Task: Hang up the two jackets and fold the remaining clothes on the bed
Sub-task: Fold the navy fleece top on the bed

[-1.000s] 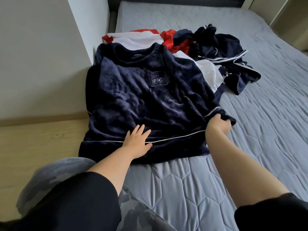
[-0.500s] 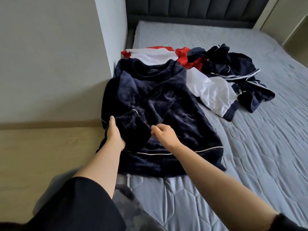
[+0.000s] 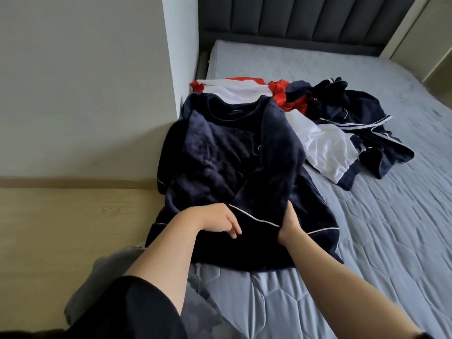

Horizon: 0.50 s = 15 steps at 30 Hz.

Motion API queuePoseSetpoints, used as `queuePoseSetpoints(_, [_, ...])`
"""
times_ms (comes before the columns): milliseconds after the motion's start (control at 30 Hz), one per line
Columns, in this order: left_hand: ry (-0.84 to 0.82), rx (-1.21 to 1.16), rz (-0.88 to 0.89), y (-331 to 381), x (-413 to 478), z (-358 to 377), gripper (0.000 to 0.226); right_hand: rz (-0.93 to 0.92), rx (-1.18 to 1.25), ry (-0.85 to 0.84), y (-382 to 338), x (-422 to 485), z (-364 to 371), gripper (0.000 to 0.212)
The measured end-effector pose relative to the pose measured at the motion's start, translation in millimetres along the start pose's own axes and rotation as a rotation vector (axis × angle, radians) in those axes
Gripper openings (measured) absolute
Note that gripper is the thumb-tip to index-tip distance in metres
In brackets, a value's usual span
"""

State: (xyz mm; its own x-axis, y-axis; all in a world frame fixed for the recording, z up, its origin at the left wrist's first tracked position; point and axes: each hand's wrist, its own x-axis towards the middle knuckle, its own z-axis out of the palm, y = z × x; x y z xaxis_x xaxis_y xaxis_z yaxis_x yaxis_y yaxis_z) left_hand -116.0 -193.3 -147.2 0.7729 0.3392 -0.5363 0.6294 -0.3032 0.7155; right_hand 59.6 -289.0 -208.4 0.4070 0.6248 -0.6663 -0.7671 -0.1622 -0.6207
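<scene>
A navy velour top (image 3: 215,152) lies spread on the near left part of the bed (image 3: 379,228), collar toward the headboard, its left side hanging a little over the mattress edge. Its right sleeve (image 3: 276,172) is folded across the front, the white-piped cuff lying near the hem. The right hand (image 3: 289,222) grips the edge of that sleeve just above the cuff, fingers tucked under the fabric so only the thumb side shows. The left hand (image 3: 220,220) rests on the cuff with its fingers loosely curled; whether it pinches the cloth or only touches it is hard to tell from this angle.

Beyond the top's collar and partly under it lies a red and white garment (image 3: 234,88), its white body running out to the right. Just beside that, farther right, a dark navy jacket with white stripes (image 3: 362,123) lies crumpled. The grey quilted mattress reaches back to a dark padded headboard (image 3: 305,18). A white wall corner (image 3: 178,57) stands at the bed's left edge, with pale wood floor (image 3: 61,228) below it.
</scene>
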Motion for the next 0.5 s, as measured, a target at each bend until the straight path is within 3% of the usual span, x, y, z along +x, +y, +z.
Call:
queuePoseSetpoints(133, [0.398,-0.016,-0.154,-14,8,6,0.035,0.005,0.050,-0.049,6,-3,-4,0.058])
queuePoseSetpoints(200, [0.371,0.026,-0.206,-21,10,6,0.048,0.012,0.080,-0.057,6,-5,-10,0.062])
queuePoseSetpoints(300, [0.301,-0.147,-0.264,-27,12,14,0.068,0.035,0.068,-0.111,5,-9,-12,0.052])
queuePoseSetpoints(400, [0.356,-0.286,-0.209,-21,17,16,0.044,0.116,-0.016,-0.147,4,-15,-4,0.036])
queuePoseSetpoints(500, [0.727,-0.787,-0.113,-14,18,1,0.024,0.098,0.007,-0.150,0,-15,8,0.027])
